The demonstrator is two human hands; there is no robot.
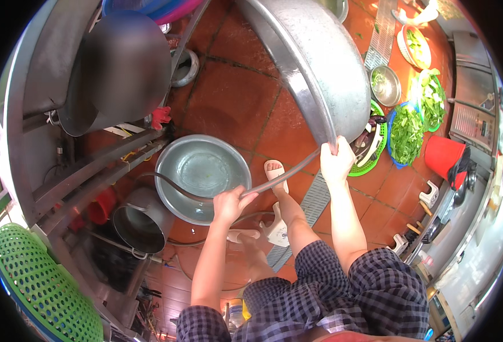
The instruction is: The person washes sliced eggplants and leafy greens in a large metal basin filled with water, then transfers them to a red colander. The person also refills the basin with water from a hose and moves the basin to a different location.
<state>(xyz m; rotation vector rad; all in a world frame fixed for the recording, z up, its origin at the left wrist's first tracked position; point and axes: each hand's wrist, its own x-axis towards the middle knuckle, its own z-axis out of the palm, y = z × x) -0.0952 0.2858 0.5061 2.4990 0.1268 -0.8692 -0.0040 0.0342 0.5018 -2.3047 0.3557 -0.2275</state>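
My left hand (230,205) is closed around a flexible hose (283,176), above the near edge of a round metal basin (204,171) on the floor. This basin appears to hold clear, shallow water. My right hand (338,160) grips the rim of a much larger metal basin (328,55), which is tipped up on its side. From my left hand the hose runs up to the large basin's rim beside my right hand. Its end is hidden there, and I cannot tell whether my right hand touches it.
Eggplants lie in a green basket (379,149), beside a blue basket of leafy greens (406,139). A red bucket (443,156) stands at right. Underfoot are a floor grate (317,196) and a small stool (277,226). At left are a metal pot (142,226) and metal shelving (101,175).
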